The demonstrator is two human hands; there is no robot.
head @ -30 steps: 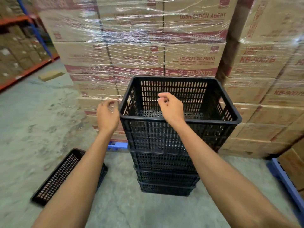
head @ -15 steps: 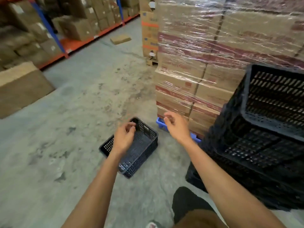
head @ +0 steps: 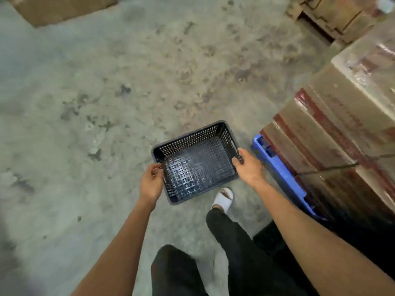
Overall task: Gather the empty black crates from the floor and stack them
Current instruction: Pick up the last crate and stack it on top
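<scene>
An empty black perforated crate point(head: 197, 161) sits on the concrete floor in front of my feet, open side up. My left hand point(head: 151, 182) grips the crate's left rim, fingers curled over the edge. My right hand point(head: 249, 166) is closed on the right rim near its handle slot. The stack of black crates shows only as a dark shape point(head: 352, 236) at the lower right.
A shrink-wrapped pallet load of cartons point(head: 346, 124) stands at the right on a blue pallet point(head: 280, 171). My legs and a white slipper point(head: 223, 199) are just behind the crate. A brown carton point(head: 62, 7) lies at the top left. Stained concrete floor point(head: 85, 103) stretches left.
I have turned away from the crate stack and bent down over the lone crate on the floor. Both hands, free before, now hold its rims.
</scene>
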